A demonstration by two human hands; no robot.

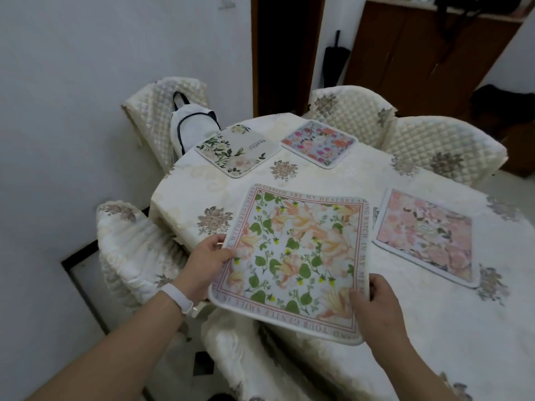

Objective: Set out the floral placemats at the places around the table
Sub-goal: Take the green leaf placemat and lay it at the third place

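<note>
- Currently the mat sits over the table at its near-left edge; can't tell if it touches.
- Left hand pinches its left edge, right hand grips the near-right corner.
- Probably light, thin and soft; an opposite-edge hold keeps it flat.
- Three other mats lie at places beyond.

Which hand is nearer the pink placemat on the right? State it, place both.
Right. The right hand grips the held placemat's right edge, near the pink placemat; the left hand grips its left edge, farther off.
</note>
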